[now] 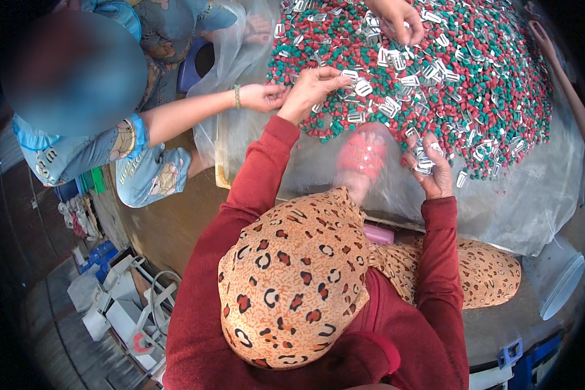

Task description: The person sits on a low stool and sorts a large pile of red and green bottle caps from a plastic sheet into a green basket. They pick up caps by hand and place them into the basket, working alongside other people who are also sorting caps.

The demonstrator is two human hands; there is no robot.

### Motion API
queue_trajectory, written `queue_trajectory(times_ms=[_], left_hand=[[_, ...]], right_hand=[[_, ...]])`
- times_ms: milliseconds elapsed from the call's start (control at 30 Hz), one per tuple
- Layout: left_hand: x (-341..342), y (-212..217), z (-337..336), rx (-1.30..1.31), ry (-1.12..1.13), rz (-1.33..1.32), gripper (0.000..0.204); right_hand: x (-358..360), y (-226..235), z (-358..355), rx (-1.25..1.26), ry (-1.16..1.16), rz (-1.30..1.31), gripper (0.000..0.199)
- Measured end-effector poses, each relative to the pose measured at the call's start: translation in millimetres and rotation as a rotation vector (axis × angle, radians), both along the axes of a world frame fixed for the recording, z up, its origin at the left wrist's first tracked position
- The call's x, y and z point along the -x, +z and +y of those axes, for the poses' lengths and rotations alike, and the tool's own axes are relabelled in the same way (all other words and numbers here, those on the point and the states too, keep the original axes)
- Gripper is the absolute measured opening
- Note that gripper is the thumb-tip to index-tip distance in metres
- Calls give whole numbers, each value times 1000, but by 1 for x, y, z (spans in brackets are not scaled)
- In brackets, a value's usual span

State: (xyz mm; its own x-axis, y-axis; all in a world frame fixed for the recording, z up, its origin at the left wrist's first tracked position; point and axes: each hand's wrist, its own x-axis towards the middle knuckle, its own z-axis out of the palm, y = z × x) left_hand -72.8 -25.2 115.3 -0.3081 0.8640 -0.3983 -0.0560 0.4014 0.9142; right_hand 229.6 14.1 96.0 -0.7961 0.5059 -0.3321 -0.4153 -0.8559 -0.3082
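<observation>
My left hand (314,91), in a dark red sleeve, reaches over a spread pile of small red and green cone-shaped pieces (344,49). Its thumb and index finger pinch a flat white slotted buckle (351,75). Another white buckle (363,87) lies just beside the fingertips. At the pile's near edge, my right hand (435,170) is turned palm up, its fingers curled around several white slotted buckles (424,156). More such buckles lie scattered on top of the pile. One single buckle (461,179) rests on the sheet beside my right hand.
Clear plastic sheeting (500,208) lies under the pile. A co-worker's hand (266,97) with a bracelet is close to my left wrist; another person's hand (400,19) picks at the far side. My foot in a red sandal (363,153) stands between my hands. A basin (559,279) stands right.
</observation>
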Motion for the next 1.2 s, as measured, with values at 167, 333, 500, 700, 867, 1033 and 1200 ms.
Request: queue_trajectory(times_ms=[167, 333, 500, 700, 867, 1033, 1200], left_hand=[[-25, 27, 0, 60, -78, -362, 14], [-50, 50, 7, -30, -273, -118, 17], [-51, 56, 13, -168, -396, 77, 20], [-57, 60, 13, -231, -370, 256, 24], [-52, 60, 9, -187, -426, 466, 26], [-40, 66, 10, -43, -569, 378, 25], [-30, 56, 5, -37, -608, 173, 24]], right_hand=[[18, 15, -1, -116, 88, -283, 30], [51, 22, 18, -75, 81, -281, 41], [54, 17, 28, -78, 278, -286, 32], [64, 18, 21, 108, 135, -203, 25], [76, 11, 5, 319, -36, -129, 22], [86, 8, -19, 403, -88, -150, 18], [90, 10, -35, 485, -102, -127, 16]])
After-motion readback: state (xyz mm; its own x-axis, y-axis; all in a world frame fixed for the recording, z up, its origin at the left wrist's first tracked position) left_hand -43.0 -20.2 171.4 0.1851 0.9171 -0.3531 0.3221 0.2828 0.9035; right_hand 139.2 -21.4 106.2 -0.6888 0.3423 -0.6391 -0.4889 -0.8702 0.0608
